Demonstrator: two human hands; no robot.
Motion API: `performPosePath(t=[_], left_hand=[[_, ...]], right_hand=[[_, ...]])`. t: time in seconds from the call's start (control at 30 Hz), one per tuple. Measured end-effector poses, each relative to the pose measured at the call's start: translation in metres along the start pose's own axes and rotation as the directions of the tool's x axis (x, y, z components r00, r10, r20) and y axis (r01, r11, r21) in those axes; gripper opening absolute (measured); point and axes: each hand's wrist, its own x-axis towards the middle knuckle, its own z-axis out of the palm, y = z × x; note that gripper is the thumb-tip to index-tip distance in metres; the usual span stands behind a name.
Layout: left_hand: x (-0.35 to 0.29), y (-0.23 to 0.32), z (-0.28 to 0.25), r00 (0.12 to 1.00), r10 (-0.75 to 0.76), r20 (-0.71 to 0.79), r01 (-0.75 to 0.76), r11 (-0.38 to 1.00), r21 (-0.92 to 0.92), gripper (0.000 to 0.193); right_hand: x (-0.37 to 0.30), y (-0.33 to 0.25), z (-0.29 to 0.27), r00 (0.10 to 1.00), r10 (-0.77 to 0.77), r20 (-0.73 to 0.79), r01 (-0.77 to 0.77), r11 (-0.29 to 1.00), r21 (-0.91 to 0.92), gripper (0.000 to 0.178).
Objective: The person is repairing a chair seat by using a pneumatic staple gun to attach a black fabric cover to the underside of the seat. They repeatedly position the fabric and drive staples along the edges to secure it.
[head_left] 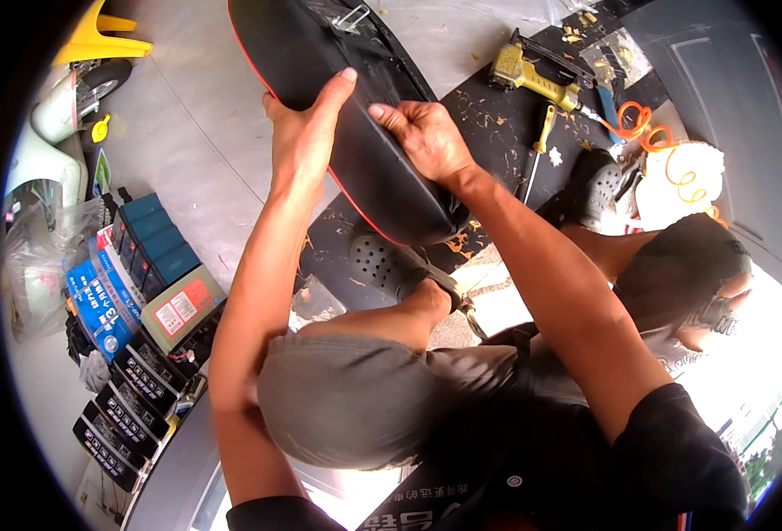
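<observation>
A black scooter seat (pixel 364 150) with red piping is held up in front of me, tilted, its hollow underside and a metal latch loop turned to the upper right. My left hand (pixel 307 128) is closed on the seat's left side, thumb laid across the black cover and fingers mostly hidden behind. My right hand (pixel 426 142) is curled in a fist at the rim of the underside, thumb pressed on the cover's edge. Whether it pinches a fold of the cover is hard to see.
A yellow staple gun (pixel 532 78) with an orange coiled hose (pixel 674 146) lies right of the seat on a dark mat, beside a yellow-handled screwdriver (pixel 541 142). Scraps litter the mat. Boxes and batteries (pixel 134 416) stand at left, below a pale green scooter (pixel 50 159).
</observation>
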Motion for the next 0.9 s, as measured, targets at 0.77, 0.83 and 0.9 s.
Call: performPosePath(t=[0.77, 0.83, 0.9], left_hand=[[-0.046, -0.179, -0.009, 0.889, -0.396, -0.230, 0.016, 0.528, -0.849, 0.061], [-0.050, -0.185, -0.012, 0.866, -0.452, -0.215, 0.091, 0.565, -0.820, 0.063], [-0.058, -0.192, -0.014, 0.856, -0.485, -0.180, 0.223, 0.659, -0.718, 0.066]], right_hand=[[0.047, 0.052, 0.050, 0.670, 0.077, 0.738, 0.409, 0.792, -0.454, 0.067], [0.050, 0.059, 0.049, 0.673, 0.126, 0.729, 0.349, 0.814, -0.463, 0.067], [0.052, 0.072, 0.046, 0.696, 0.155, 0.702, 0.290, 0.833, -0.472, 0.066]])
